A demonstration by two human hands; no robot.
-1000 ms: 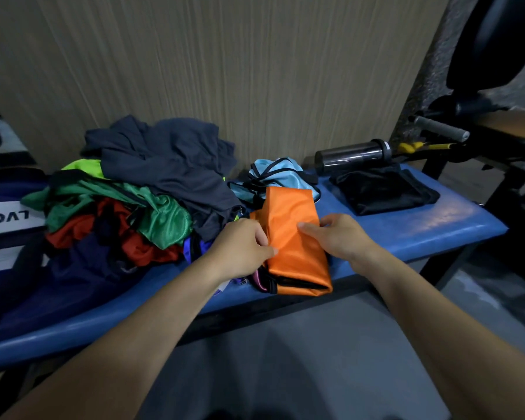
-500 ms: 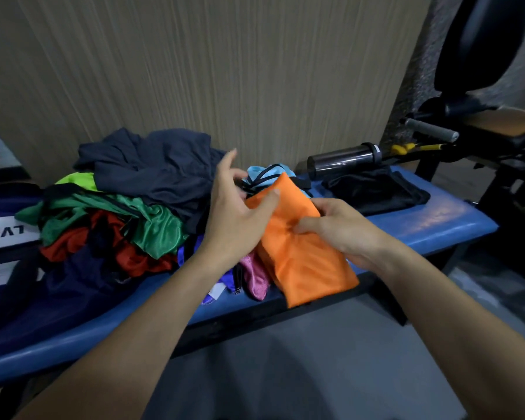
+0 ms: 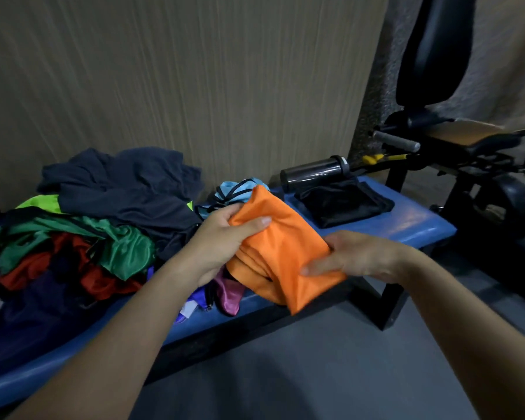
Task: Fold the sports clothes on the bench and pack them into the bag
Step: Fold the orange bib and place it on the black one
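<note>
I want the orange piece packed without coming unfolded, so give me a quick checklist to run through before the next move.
1. Left hand grips the orange garment at its upper edge: ok.
2. Right hand holds its right side: ok.
3. Garment folded into a compact bundle: ok, though loose layers show at its lower left.
4. Garment lifted clear of the bench: ok.
5. Bag open and within reach: cannot tell, no open bag is plainly visible.
6. Unfolded pile remaining on the bench: not ok, still to fold.

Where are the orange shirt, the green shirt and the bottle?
orange garment (image 3: 282, 237), head view, middle of the folded cloth.
green garment (image 3: 125, 250), head view, shiny bunched front.
dark bottle (image 3: 312, 172), head view, middle of its side.
</note>
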